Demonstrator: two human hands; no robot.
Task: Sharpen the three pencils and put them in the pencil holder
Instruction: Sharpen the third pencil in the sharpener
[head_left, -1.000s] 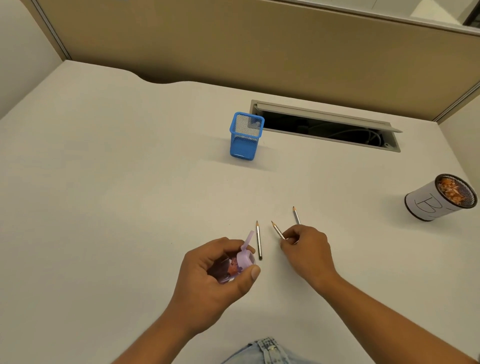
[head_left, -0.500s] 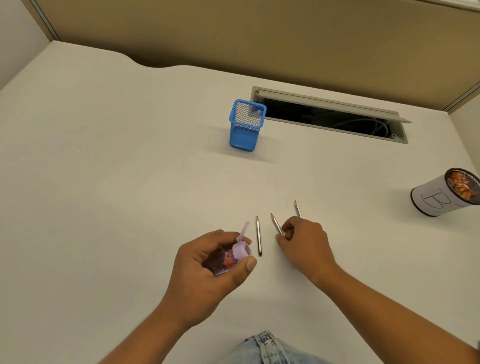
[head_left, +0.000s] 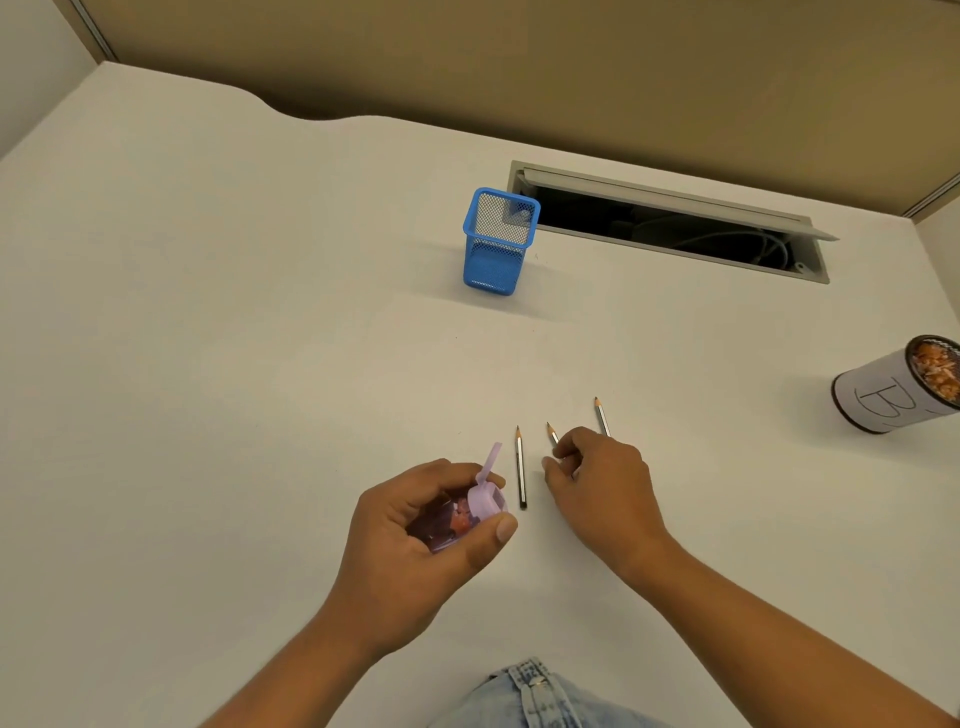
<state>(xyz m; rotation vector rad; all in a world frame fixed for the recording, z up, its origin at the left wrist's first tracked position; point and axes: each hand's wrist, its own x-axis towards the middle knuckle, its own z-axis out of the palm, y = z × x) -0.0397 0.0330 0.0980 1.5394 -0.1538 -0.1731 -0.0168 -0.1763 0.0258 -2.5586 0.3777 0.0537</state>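
Three short pencils lie on the white desk, tips pointing away from me: the left pencil (head_left: 520, 467), the middle pencil (head_left: 552, 432) and the right pencil (head_left: 601, 417). My right hand (head_left: 602, 480) rests over the lower ends of the middle and right pencils, with its fingertips curled at the middle one. My left hand (head_left: 431, 525) holds a lilac pencil sharpener (head_left: 480, 501) whose lid flap stands open; shavings show inside it. An empty blue mesh pencil holder (head_left: 497, 241) stands farther back.
A white cup (head_left: 883, 397) marked "B", holding shavings, stands at the right edge. Behind the holder, an open cable slot (head_left: 670, 223) cuts into the desk. A tan partition wall runs along the back. Denim shows at the desk's near edge.
My right hand's fingers have curled closer around the middle pencil. My left hand has kept hold of the sharpener. The view has tilted a little.
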